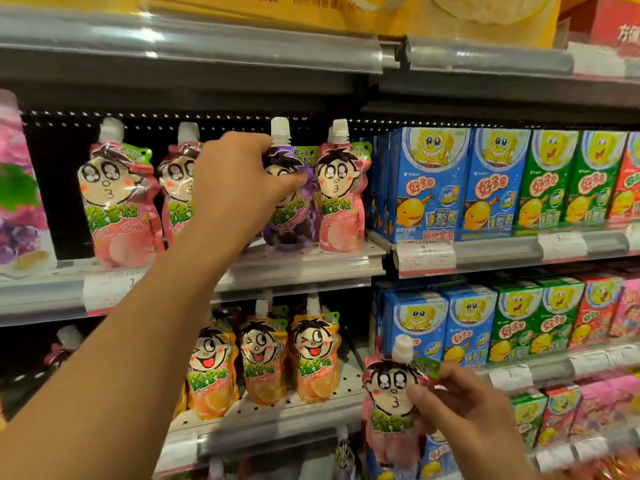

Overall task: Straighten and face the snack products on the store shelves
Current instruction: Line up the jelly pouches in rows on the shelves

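Grey shelf rails (194, 46) carry white price tags (426, 258); a perforated back panel (62, 124) sits behind

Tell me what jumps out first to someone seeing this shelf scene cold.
The left hand reaches to the middle shelf and grips a purple pouch standing among pink pouches. Lower right, the right hand holds another pink pouch off the shelf. Blue boxes fill the right side.

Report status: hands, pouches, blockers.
Left hand grips purple pouch on shelf. Right hand holds pink pouch off shelf. No blockers seen.
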Motion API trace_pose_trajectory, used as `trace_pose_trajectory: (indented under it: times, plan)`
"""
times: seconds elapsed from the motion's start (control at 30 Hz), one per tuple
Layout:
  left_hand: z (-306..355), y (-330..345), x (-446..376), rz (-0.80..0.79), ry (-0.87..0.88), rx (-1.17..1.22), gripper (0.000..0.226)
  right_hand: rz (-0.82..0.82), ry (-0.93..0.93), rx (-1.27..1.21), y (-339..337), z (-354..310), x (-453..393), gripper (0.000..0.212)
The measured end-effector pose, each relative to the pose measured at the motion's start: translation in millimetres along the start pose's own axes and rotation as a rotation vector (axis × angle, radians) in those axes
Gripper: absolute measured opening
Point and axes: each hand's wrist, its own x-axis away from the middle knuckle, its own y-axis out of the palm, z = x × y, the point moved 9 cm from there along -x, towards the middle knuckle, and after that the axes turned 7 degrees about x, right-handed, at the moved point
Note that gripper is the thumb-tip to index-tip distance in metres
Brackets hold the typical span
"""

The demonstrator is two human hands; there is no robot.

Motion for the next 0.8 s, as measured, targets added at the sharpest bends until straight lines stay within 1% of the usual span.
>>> trace_pose_trajectory:
  times: [0.07,0.13,0.17,0.2,0.27,0.33,0.37,0.43,0.5,0.53,0.6,0.63,0.7,0.77,0.8]
  plan:
    - [7.0,-12.4,9.9,0.087,0.051,-0.018,0.043,-0.014,-0.044,0.028,5.0,-7.8,-4.5,0.019]
    - [16.5,-30.0,20.6,0.176,0.111,0.012,0.042,-0.030,-0.080,0.033,10.8,-17.5,-8.9,0.017]
    - [21.4,-38.2,25.5,0.185,0.142,0.051,0.040,-0.034,-0.100,0.024,13.6,-22.4,-11.0,0.018]
    - [25.0,-44.9,29.9,0.160,0.166,0.097,0.036,-0.029,-0.115,0.011,15.3,-26.5,-12.8,0.018]
    - [27.4,-50.8,39.5,0.040,0.167,0.230,0.028,-0.008,-0.138,-0.016,16.8,-32.9,-17.0,0.017]
    - [23.4,-48.3,57.1,-0.100,0.134,0.356,0.028,0.010,-0.151,-0.056,18.0,-39.6,-19.6,0.018]
    - [19.2,-46.3,68.2,-0.153,0.121,0.364,0.030,0.025,-0.155,-0.080,18.0,-43.3,-20.9,0.021]
    - [8.1,-42.0,91.0,-0.226,0.132,0.288,0.030,0.061,-0.168,-0.123,16.9,-54.7,-23.1,0.027]
    - [-5.0,-35.5,111.4,-0.276,0.166,0.188,0.032,0.076,-0.221,-0.132,17.7,-77.8,-25.6,0.022]
    - [-13.9,-31.5,120.4,-0.297,0.156,0.165,0.037,0.071,-0.266,-0.127,19.6,-93.1,-27.5,0.016]
    - [-32.4,-21.3,138.4,-0.332,0.125,0.163,0.044,0.064,-0.360,-0.147,23.6,-124.1,-33.0,0.012]
    - [-38.9,-14.5,147.3,-0.355,0.138,0.140,0.044,0.065,-0.403,-0.168,25.8,-139.5,-36.8,0.010]
    - [-51.1,1.6,162.6,-0.430,0.172,0.021,0.043,0.068,-0.493,-0.194,32.8,-172.1,-43.2,0.004]
    - [-61.5,11.4,169.6,-0.487,0.190,-0.081,0.041,0.082,-0.595,-0.171,43.7,-203.2,-48.8,0.008]
    - [-64.0,12.4,170.4,-0.493,0.198,-0.103,0.040,0.091,-0.644,-0.139,50.8,-217.5,-51.8,0.006]
